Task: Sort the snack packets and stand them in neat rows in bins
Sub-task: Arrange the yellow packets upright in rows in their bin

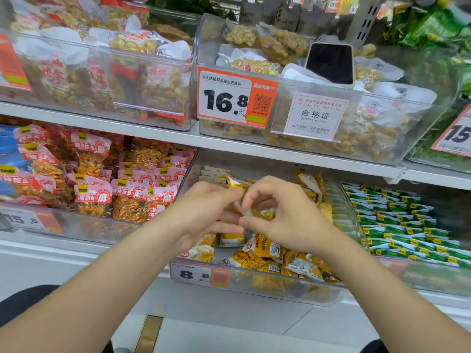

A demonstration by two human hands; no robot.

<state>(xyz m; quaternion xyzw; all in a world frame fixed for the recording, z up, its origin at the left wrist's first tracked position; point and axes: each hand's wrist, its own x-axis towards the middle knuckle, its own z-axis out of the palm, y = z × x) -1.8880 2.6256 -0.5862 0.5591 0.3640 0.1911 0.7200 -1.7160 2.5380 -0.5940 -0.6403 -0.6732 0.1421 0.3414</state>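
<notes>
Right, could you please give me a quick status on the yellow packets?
Left grip and right grip both pinching yellow packets over the clear bin. Loose packets jumbled below. Nothing blocking.

I have a single view, from the wide-angle camera worn on the person's head. It faces forward and tilts down, looking along both bare forearms to the clear plastic bin [323,294] of small yellow snack packets [257,261] on the lower white shelf [38,253], close in. The upper white shelf [153,133] bows across the top half, and pale tiled floor [229,332] shows along the bottom edge.
</notes>
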